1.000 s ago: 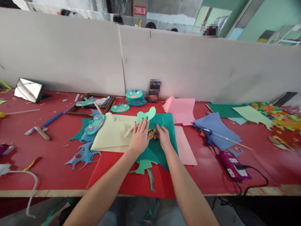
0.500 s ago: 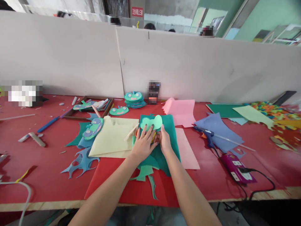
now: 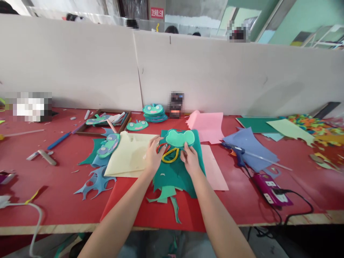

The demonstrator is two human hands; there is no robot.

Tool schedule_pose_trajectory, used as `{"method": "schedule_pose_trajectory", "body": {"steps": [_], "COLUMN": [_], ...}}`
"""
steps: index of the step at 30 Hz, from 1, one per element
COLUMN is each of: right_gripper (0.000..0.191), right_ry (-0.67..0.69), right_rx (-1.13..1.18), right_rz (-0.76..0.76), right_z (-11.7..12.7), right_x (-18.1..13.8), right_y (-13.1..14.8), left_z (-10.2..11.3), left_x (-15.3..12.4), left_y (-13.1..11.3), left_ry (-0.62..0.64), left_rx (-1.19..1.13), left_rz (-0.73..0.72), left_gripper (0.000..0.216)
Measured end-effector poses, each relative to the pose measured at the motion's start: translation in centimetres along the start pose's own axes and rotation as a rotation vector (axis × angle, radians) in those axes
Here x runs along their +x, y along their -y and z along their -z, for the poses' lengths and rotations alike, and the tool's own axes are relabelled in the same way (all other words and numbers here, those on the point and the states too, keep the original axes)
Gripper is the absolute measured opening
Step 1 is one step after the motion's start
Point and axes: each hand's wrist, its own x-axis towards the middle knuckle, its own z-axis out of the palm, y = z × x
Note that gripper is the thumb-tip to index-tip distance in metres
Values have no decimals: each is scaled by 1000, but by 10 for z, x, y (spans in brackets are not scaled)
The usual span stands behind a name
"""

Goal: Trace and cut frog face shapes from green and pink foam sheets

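Observation:
A light green cloud-shaped felt cut-out (image 3: 179, 138) with a darker green layer at its edge lies over the dark green felt sheet (image 3: 177, 179). My right hand (image 3: 191, 159) pinches its lower right edge, thumb on top. At its left, my left hand (image 3: 154, 157) is curled beside a red loop (image 3: 161, 146); what its fingers hold, if anything, is hidden. A yellow loop (image 3: 171, 156), like a scissor handle, lies between the hands. Green felt scraps (image 3: 167, 194) lie below, near the red sheet's front.
Cream felt (image 3: 129, 154) lies left, pink felt (image 3: 211, 127) right. A glue gun (image 3: 238, 149) rests on blue felt, its cord near a purple power strip (image 3: 272, 191). Finished frog-like faces (image 3: 154, 113) are stacked by a phone (image 3: 176, 105). A white partition (image 3: 215, 75) stands behind.
My left hand has drawn back to the left off the cut-out, uncovering it and the yellow loop. The cut-out has shifted slightly right, with my right hand on its edge.

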Motion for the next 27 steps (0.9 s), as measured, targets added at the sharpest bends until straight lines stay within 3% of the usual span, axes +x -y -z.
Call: {"method": "schedule_pose_trajectory", "body": {"steps": [4,13,22,27], "right_gripper": [35,36,33,38], "right_ry": [75,121,122,12], "right_rx": [2,-2,-15,80], "right_rz": [-20,-38,-62,-63], "right_z": [-1,-4,-5,-5], "right_x": [-1,-2,-2,-1], "right_y": [-1,-1,0,5], "left_z": [-6,-3,-3,-3], "left_x": [0,3,5,4], "left_y": [11,9,12,14], "left_ry": [23,6,-38,-37], "left_rx": [-177,-283,-229,-218], "left_rz": [150,265,261,236], "left_gripper": [28,28,11,9]}}
